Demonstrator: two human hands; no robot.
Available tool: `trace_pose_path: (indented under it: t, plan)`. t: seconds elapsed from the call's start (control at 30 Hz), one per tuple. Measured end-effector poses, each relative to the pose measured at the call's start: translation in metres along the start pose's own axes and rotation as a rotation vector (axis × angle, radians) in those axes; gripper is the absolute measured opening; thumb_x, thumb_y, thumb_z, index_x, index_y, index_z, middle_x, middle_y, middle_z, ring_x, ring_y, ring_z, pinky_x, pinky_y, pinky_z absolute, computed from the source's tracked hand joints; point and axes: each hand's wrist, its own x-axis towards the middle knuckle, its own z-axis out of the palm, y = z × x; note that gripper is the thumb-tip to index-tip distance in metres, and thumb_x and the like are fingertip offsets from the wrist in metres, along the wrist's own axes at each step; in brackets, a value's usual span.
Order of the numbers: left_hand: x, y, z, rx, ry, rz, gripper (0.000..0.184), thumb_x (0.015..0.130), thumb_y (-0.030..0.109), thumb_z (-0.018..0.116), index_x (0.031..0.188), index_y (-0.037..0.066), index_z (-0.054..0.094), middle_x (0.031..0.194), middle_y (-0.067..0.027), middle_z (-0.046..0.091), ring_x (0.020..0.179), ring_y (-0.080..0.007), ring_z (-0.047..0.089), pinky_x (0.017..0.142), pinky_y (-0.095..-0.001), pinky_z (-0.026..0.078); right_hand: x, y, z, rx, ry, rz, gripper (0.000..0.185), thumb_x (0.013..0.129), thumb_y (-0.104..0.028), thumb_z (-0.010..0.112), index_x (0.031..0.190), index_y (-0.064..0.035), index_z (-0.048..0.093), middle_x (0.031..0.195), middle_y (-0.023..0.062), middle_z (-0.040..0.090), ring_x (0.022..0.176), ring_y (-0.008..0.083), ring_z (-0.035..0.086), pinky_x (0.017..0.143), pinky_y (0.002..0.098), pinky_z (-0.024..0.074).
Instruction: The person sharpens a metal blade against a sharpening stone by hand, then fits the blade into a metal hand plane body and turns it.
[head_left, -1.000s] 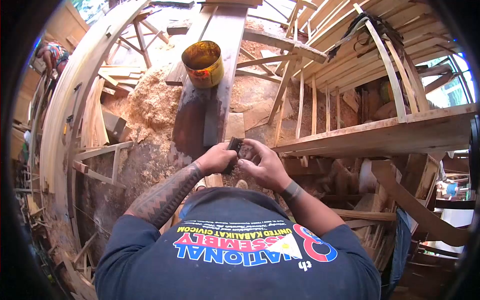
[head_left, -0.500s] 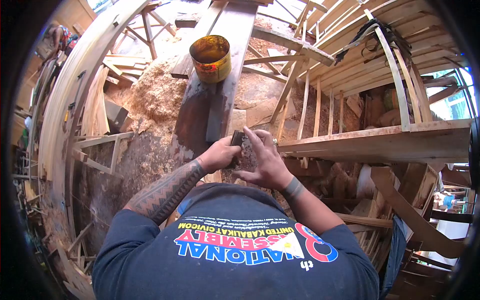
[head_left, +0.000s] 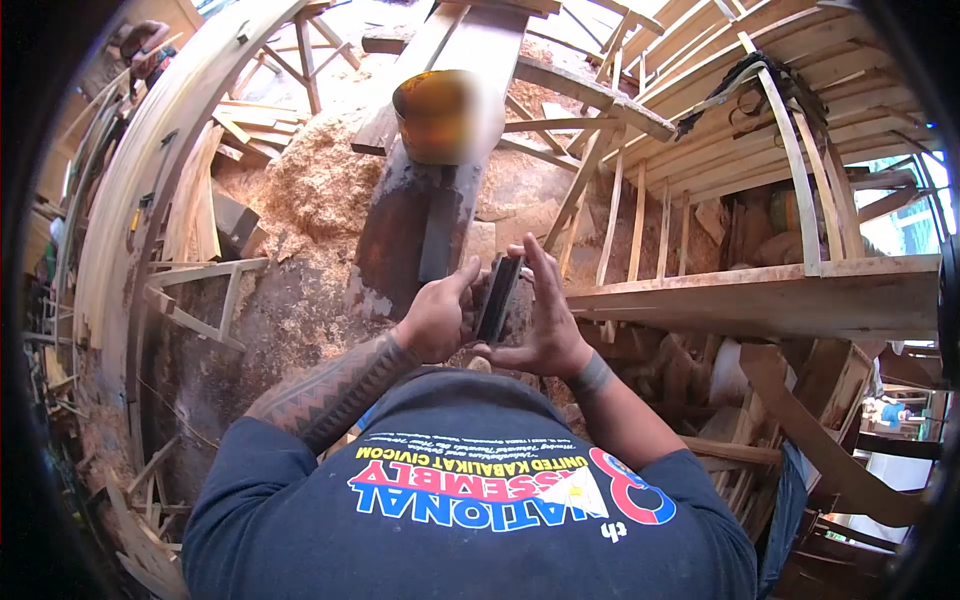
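Between my hands is a dark, flat, narrow metal-looking piece (head_left: 498, 300), tilted with its upper end leaning right. My left hand (head_left: 435, 320) is closed on its left side, thumb raised and the other fingers mostly hidden. Around the right side, my right hand (head_left: 552, 330) is open, fingers stretched upward and thumb pointing left near the lower end. Just beyond my hands, a dark rectangular block (head_left: 437, 235), like a sharpening stone, lies on a wet, stained plank (head_left: 385, 245). Farther along the plank stands a yellowish can (head_left: 430, 125), partly blurred.
Sawdust and shavings (head_left: 320, 185) are heaped left of the plank. A long curved timber piece (head_left: 130, 230) runs down the left side. To the right stands a slatted wooden frame (head_left: 740, 290) with a dark strap (head_left: 745, 85) over it. A person (head_left: 145, 50) is at far upper left.
The dark piece has turned, so more of its length shows between my hands. My left thumb has lifted, and my right fingers point more upward. The view has shifted slightly.
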Motion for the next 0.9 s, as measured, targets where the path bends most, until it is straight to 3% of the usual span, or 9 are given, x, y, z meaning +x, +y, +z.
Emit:
trace_pose_path:
  t: [0.1,0.2,0.23,0.43,0.53,0.67,0.9]
  plan:
    - [-0.016,0.007,0.028,-0.103,-0.052,0.014,0.06,0.122,0.054,0.034,0.143,0.008,0.066,0.117,-0.0104,0.077,0.101,-0.0261,0.078,0.095,-0.0468,0.065,0.001,-0.002,0.004,0.127,-0.001,-0.04,0.149,0.068,-0.038,0.106,0.177,-0.0014,0.012,0.165,0.0265,0.042,0.153,0.0408,0.046,0.128,0.0517,0.0386]
    - [-0.005,-0.004,0.01,-0.421,-0.36,-0.053,0.059,0.121,0.054,0.034,0.137,0.009,0.069,0.107,-0.0094,0.076,0.095,-0.0278,0.079,0.091,-0.0489,0.067,0.007,-0.01,0.003,0.056,-0.051,-0.085,0.151,0.07,-0.038,0.106,0.178,-0.0016,0.008,0.166,0.0232,0.042,0.154,0.0352,0.046,0.127,0.0514,0.038]
    - [-0.004,-0.008,0.015,-0.308,-0.134,-0.015,0.058,0.121,0.055,0.033,0.135,0.011,0.069,0.102,-0.0077,0.074,0.094,-0.0278,0.078,0.091,-0.0477,0.067,0.008,-0.011,0.003,0.047,-0.051,-0.089,0.15,0.069,-0.038,0.107,0.178,-0.0015,0.009,0.166,0.0232,0.042,0.154,0.0349,0.046,0.128,0.0516,0.0371]
    - [-0.019,0.0,0.022,-0.22,-0.174,-0.019,0.06,0.121,0.058,0.032,0.138,0.011,0.066,0.102,-0.0112,0.075,0.093,-0.0301,0.078,0.092,-0.0524,0.066,0.009,-0.016,-0.001,0.168,0.004,-0.113,0.146,0.067,-0.04,0.105,0.176,0.0009,0.016,0.163,0.0249,0.043,0.153,0.0408,0.046,0.129,0.0512,0.0349]
    - [-0.021,-0.001,0.029,-0.215,-0.015,-0.019,0.06,0.121,0.059,0.031,0.142,0.012,0.064,0.102,-0.0131,0.075,0.094,-0.0303,0.077,0.092,-0.052,0.066,0.015,-0.024,-0.006,0.065,0.025,-0.186,0.142,0.067,-0.039,0.105,0.174,0.0006,0.021,0.161,0.0255,0.043,0.152,0.043,0.046,0.127,0.0528,0.0374]
    - [-0.018,-0.008,0.012,-0.151,-0.115,-0.015,0.058,0.121,0.057,0.031,0.145,0.015,0.062,0.108,-0.0105,0.075,0.098,-0.028,0.077,0.091,-0.0489,0.066,0.019,-0.029,-0.011,-0.088,-0.085,-0.215,0.133,0.065,-0.035,0.105,0.169,-0.0005,0.03,0.157,0.0264,0.045,0.148,0.0469,0.047,0.123,0.0555,0.0424]
    - [-0.017,-0.011,0.009,-0.176,-0.151,0.011,0.057,0.122,0.055,0.03,0.147,0.014,0.062,0.118,-0.0085,0.075,0.102,-0.0254,0.077,0.093,-0.0465,0.065,0.018,-0.031,-0.01,-0.131,-0.128,-0.207,0.132,0.066,-0.029,0.105,0.168,-0.0033,0.025,0.155,0.0238,0.047,0.146,0.0433,0.048,0.123,0.0542,0.0432]
